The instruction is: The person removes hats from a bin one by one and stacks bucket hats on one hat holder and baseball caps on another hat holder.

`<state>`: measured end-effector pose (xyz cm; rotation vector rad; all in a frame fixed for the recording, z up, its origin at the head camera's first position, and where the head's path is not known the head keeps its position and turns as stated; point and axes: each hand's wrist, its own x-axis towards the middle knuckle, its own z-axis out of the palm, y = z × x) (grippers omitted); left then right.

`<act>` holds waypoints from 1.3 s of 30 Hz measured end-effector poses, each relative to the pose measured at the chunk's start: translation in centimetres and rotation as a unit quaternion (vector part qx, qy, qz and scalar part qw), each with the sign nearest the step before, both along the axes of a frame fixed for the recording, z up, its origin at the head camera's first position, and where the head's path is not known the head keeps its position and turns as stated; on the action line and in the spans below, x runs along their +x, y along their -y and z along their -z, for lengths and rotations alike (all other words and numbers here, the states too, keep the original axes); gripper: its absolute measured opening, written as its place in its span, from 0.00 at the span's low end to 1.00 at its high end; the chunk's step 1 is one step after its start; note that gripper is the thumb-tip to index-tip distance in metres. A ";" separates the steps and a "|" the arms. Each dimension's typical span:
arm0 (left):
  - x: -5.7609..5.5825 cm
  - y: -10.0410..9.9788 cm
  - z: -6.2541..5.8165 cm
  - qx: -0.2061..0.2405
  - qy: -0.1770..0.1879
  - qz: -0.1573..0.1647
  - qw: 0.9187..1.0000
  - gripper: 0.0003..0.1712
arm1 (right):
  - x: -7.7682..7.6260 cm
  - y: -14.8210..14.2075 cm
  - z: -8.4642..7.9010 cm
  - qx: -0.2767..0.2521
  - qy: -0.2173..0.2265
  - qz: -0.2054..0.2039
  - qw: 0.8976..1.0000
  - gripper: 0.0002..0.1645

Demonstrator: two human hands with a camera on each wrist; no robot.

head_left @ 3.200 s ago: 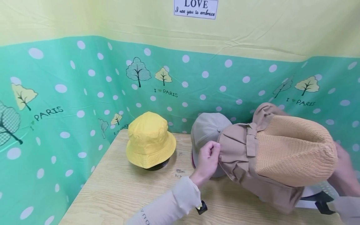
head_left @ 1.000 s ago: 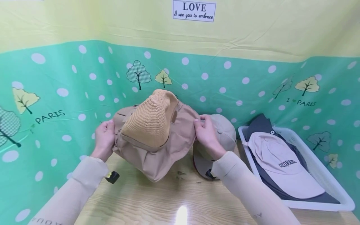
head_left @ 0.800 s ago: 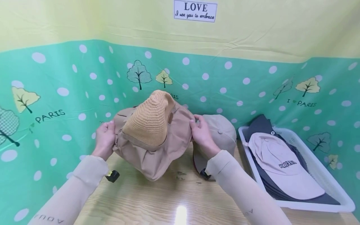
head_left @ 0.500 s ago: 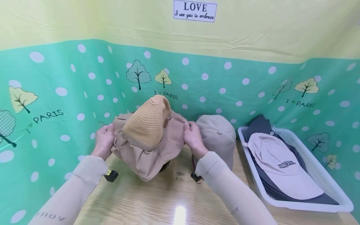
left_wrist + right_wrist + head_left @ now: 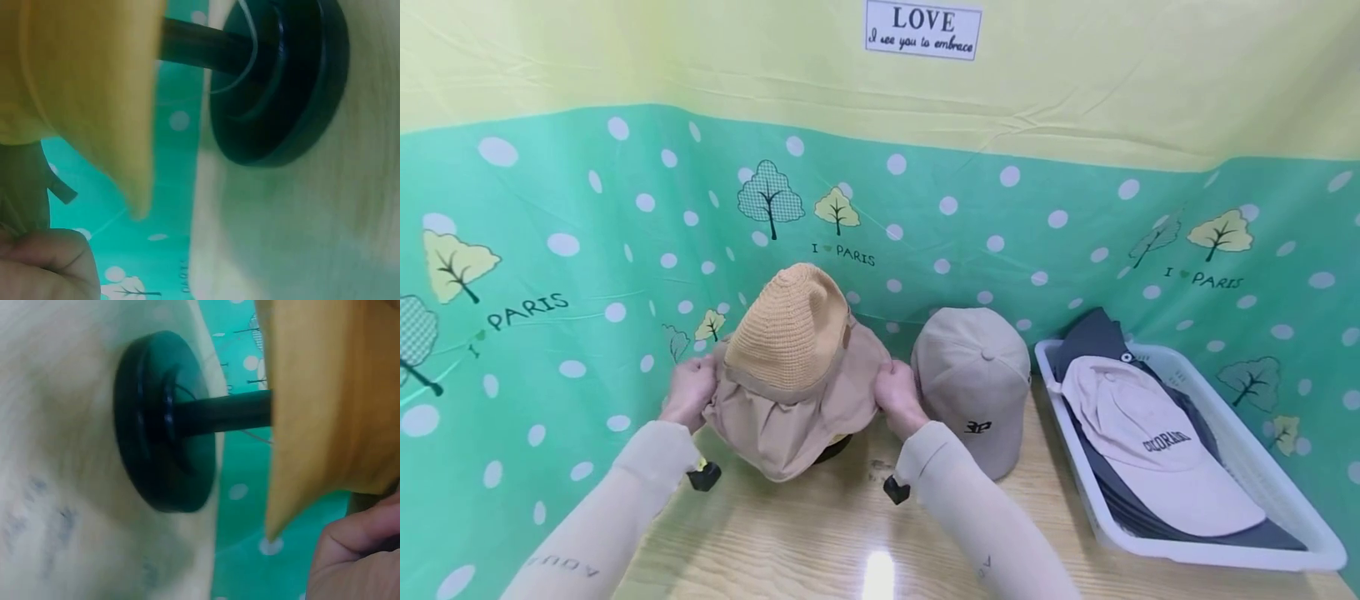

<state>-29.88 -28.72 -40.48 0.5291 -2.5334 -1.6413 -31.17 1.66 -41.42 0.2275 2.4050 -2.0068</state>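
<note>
A wide-brimmed sun hat (image 5: 786,333) with a woven straw crown and brown cloth brim sits over a yellow bucket hat, hiding most of it in the head view. My left hand (image 5: 691,390) pinches the brim's left edge. At the right edge, my right hand (image 5: 898,393) pinches the brim between thumb and fingers. Both wrist views show the yellow bucket hat (image 5: 94,81) from below, on a black stand (image 5: 165,425) with a round base and a post. Part of each hand shows low in its own wrist view.
Just right of my right hand stands a grey-beige baseball cap (image 5: 977,375) with a small dark emblem. A white basket (image 5: 1318,533) at the right holds a pale COLORADO cap (image 5: 1157,442) over dark hats. Behind the wooden table (image 5: 790,542) hangs a green dotted curtain (image 5: 1052,258).
Both hands have brought the sun hat leftward from the right side, then lowered it over the yellow bucket hat. My right hand has shifted left, uncovering more of the grey-beige cap.
</note>
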 end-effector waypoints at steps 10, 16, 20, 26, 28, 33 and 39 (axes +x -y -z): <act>-0.4 0.8 2.6 -0.005 0.017 0.022 1.000 0.21 | 0.2 0.6 3.2 -0.043 0.045 0.035 0.997 0.20; -0.3 1.0 4.0 -0.019 0.024 0.025 0.999 0.19 | 0.4 0.8 5.3 -0.050 0.061 0.047 0.996 0.18; -0.2 1.3 5.5 -0.045 0.018 0.027 0.998 0.19 | 0.5 0.6 6.8 -0.044 0.079 0.052 0.995 0.18; -0.2 1.3 6.7 -0.119 -0.008 0.042 0.992 0.20 | 0.3 0.6 8.1 0.000 0.063 0.057 0.996 0.20; -0.2 1.4 7.0 -0.135 -0.025 0.037 0.990 0.20 | 0.3 0.6 8.6 0.038 0.050 0.054 0.997 0.20; -0.3 1.6 7.4 -0.144 -0.052 0.029 0.988 0.21 | 0.3 0.7 9.3 0.119 0.025 0.055 0.991 0.20; -0.4 1.8 7.9 -0.153 -0.057 0.026 0.986 0.21 | 0.1 0.6 9.7 0.137 0.022 0.055 0.989 0.21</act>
